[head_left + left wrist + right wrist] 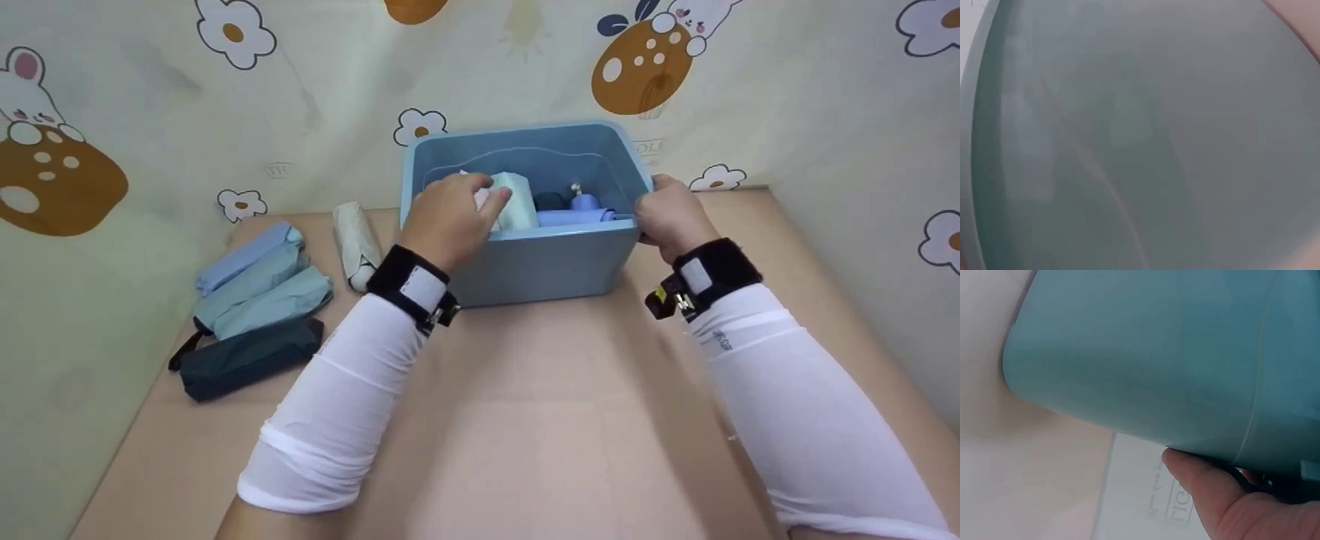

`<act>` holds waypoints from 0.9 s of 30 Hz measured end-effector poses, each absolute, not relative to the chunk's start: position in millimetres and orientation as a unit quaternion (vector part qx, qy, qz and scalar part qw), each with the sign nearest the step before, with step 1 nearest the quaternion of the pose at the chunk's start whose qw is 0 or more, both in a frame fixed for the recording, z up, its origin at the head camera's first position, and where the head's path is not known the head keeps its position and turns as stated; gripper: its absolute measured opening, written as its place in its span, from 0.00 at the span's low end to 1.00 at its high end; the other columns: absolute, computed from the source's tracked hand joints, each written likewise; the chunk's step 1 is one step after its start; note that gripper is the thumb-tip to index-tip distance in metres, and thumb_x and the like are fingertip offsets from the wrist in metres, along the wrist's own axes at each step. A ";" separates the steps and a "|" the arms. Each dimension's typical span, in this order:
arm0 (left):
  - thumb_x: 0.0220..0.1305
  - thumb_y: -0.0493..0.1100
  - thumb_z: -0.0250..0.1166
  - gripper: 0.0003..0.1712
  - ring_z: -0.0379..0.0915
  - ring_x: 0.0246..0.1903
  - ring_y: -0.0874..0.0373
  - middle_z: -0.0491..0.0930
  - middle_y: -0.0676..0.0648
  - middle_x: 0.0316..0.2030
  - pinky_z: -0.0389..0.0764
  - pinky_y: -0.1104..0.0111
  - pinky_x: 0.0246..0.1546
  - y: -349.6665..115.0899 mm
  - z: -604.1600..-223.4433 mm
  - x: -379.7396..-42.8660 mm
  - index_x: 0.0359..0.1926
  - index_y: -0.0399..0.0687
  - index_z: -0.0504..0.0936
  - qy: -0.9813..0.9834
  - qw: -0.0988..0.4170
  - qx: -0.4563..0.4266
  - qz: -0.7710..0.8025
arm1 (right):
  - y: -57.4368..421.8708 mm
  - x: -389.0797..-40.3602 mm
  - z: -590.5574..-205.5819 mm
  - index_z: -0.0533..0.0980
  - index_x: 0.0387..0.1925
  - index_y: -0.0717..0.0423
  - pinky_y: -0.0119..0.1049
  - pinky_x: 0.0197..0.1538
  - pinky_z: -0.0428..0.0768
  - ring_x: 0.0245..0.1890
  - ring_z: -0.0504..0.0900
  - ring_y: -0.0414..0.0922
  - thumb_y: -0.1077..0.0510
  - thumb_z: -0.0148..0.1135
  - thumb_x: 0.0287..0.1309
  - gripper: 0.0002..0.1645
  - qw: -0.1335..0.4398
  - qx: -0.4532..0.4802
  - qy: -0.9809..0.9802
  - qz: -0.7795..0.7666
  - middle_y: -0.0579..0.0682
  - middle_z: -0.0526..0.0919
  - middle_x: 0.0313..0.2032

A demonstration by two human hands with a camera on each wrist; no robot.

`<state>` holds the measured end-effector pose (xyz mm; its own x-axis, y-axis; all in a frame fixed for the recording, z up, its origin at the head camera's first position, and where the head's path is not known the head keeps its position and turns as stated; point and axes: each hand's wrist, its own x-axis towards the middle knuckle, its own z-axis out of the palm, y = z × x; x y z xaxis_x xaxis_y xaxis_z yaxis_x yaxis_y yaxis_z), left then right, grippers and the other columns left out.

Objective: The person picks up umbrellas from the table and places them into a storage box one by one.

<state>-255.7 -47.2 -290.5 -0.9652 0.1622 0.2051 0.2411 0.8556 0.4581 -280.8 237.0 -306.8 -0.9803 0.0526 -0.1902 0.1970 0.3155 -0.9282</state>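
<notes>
A blue plastic bin (536, 262) is seen on the tan table (540, 420), near the wall covering (525, 82), which is printed with bunnies and flowers. The bin's right end is gripped by the right hand (675, 217), with the thumb pressed on the outside. The left hand (454, 217) is held over the front left rim, with finger and thumb spread apart, just beside a mint-green folded umbrella (516, 204). Whether anything is held there cannot be told; the left wrist view is blurred. A periwinkle umbrella (574, 217) is also seen in the bin. A cream umbrella (352, 236) is laid just left of the bin. Farther left, a light blue umbrella (244, 259), two gray-green umbrellas (274, 300) and a dark navy umbrella (251, 360) are laid in a row.
</notes>
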 end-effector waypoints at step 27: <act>0.74 0.58 0.61 0.54 0.67 0.66 0.29 0.57 0.24 0.73 0.74 0.40 0.65 -184.3 -399.3 -279.7 0.85 0.46 0.41 -0.943 -0.016 0.149 -0.298 | 236.3 -281.8 -309.1 0.49 0.81 0.67 0.62 0.72 0.71 0.75 0.65 0.62 0.71 0.38 0.58 0.46 0.059 0.072 0.807 -0.582 0.66 0.59 0.79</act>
